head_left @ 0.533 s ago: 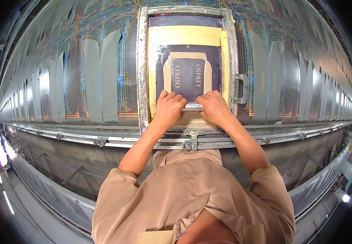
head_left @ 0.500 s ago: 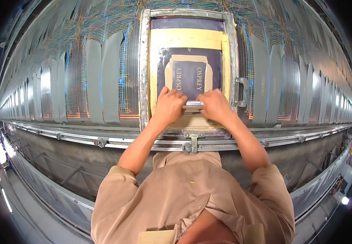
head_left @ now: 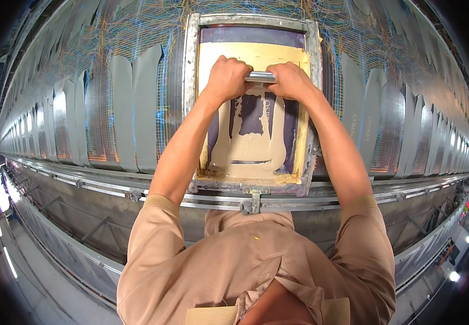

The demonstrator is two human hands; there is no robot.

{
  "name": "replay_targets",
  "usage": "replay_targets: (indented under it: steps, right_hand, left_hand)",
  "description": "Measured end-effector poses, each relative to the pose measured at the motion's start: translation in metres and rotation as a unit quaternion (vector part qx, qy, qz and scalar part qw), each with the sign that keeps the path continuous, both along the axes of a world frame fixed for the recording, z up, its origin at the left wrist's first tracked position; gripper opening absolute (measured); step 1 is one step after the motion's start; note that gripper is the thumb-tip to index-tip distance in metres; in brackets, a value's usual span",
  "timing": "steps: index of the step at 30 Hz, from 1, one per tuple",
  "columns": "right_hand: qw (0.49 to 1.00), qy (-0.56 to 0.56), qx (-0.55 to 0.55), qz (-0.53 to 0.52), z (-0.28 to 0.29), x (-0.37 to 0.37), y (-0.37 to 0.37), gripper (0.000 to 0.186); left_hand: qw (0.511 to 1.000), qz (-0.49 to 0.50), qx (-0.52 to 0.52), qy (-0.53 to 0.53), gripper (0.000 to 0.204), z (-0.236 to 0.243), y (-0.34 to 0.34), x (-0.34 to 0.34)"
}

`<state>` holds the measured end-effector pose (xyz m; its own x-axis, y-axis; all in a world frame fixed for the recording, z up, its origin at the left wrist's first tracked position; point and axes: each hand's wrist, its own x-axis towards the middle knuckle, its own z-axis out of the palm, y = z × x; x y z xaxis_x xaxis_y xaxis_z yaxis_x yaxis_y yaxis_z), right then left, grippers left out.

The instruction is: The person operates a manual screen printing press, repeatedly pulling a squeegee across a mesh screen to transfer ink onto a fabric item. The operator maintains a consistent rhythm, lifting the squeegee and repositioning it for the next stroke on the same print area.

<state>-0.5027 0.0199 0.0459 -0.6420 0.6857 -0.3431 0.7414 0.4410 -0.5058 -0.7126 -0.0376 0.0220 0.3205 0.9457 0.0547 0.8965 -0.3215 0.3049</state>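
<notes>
Both hands grip a squeegee [head_left: 261, 77], its metal handle lying crosswise near the far end of a printing screen. My left hand [head_left: 228, 78] is closed round the handle's left end and my right hand [head_left: 293, 81] round its right end; the blade below is mostly hidden. Around it stands the screen's scuffed metal frame [head_left: 192, 65], with yellow tape [head_left: 229, 50] along the inside edges. Beige ink [head_left: 250, 146] is spread over the dark purple mesh [head_left: 251, 116] on the near side of the squeegee, partly covering the lettering there.
Grey ribbed strips [head_left: 146, 108] lie in rows on the long table left and right of the frame, among coloured threads [head_left: 137, 32]. A metal rail [head_left: 202, 202] with knobs runs along the table's near edge. A bracket [head_left: 255, 201] on the frame's near side meets it.
Both hands have moved the squeegee away from me, from the near end of the screen to the far part. Beige ink now covers more of the near mesh. My arms are stretched further out.
</notes>
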Motion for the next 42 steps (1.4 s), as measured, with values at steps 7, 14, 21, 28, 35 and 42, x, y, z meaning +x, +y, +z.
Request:
replay_targets:
  steps: [7,14,21,28,35,42]
  right_hand:
    - [0.987,0.077,0.131,0.044,-0.018,0.021,-0.062,0.015]
    - [0.996,0.075,0.022,0.043,0.005,0.048,-0.198,0.038]
    - [0.844,0.119,0.291,-0.434,-0.042,0.125,-0.117,0.043]
    - [0.859,0.159,0.072,-0.482,-0.080,0.152,-0.116,0.039]
    - [0.860,0.214,0.083,-0.455,-0.047,0.095,-0.136,0.033]
    - [0.823,0.315,0.106,-0.460,-0.077,-0.130,-0.164,0.031]
  left_hand:
    - [0.999,-0.013,0.029,-0.014,0.026,0.003,-0.065,0.017]
    - [1.000,-0.001,0.011,-0.027,0.023,0.017,-0.205,0.039]
    - [1.000,0.010,-0.003,-0.016,0.031,0.021,-0.210,0.044]
    - [0.999,0.027,0.015,-0.034,0.022,0.022,-0.224,0.044]
    - [0.998,0.052,0.000,-0.035,0.031,0.059,-0.249,-0.007]
    - [0.999,0.046,0.026,-0.001,0.030,0.044,-0.268,-0.220]
